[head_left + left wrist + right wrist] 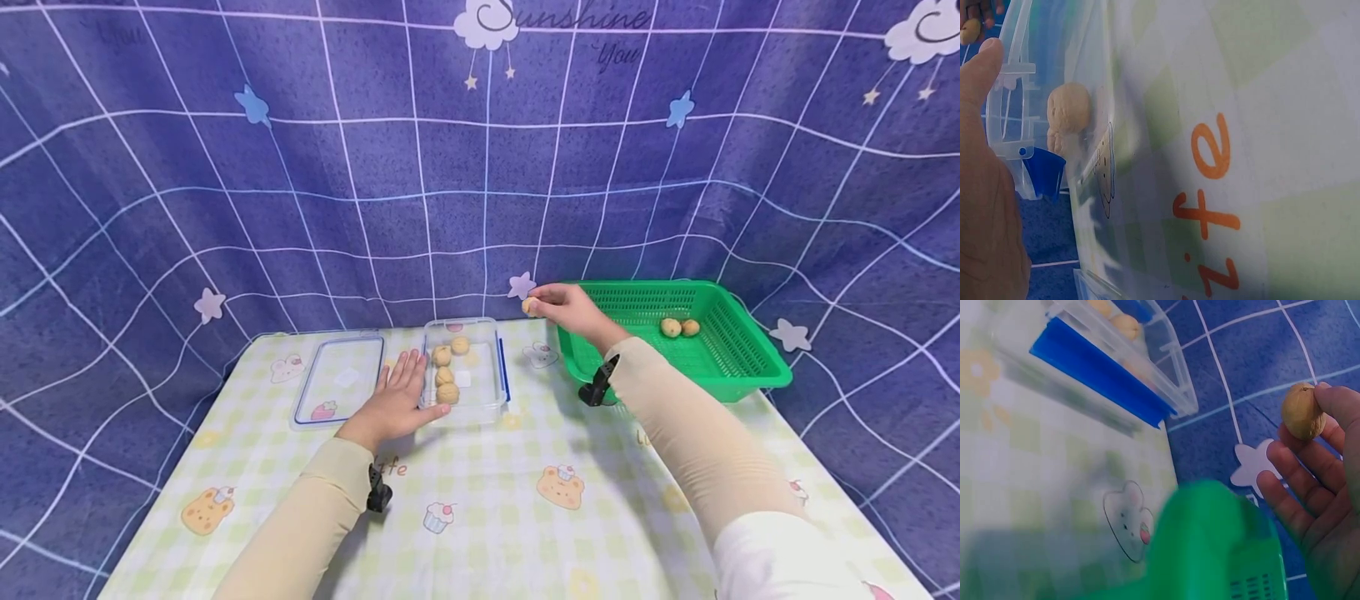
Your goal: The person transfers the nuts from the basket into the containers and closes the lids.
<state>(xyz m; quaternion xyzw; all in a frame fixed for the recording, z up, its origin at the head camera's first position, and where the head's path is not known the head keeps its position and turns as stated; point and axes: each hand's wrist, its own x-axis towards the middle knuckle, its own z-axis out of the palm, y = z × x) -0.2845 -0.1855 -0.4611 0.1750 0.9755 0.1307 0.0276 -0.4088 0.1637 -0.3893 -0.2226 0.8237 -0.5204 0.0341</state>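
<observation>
Between thumb and fingers, my right hand [573, 310] pinches a walnut [1303, 411] in the air, left of the green basket's near-left corner region. My left hand [397, 398] rests with straight, spread fingers against the left side of a clear plastic box [480, 408], its thumb along the front rim. Several walnuts [447, 393] lie inside the box, mostly along its left side. Two more walnuts [680, 327] sit in the green basket [757, 367] on the right. In the left wrist view, the left thumb [985, 69] lies by the box's rim.
The box's clear lid [337, 379] with a blue seal lies flat to the left of the box. A blue latch flap [1100, 372] hangs on the box's right side. A checked cloth [510, 517] covers the table, and a blue grid curtain [450, 167] stands behind.
</observation>
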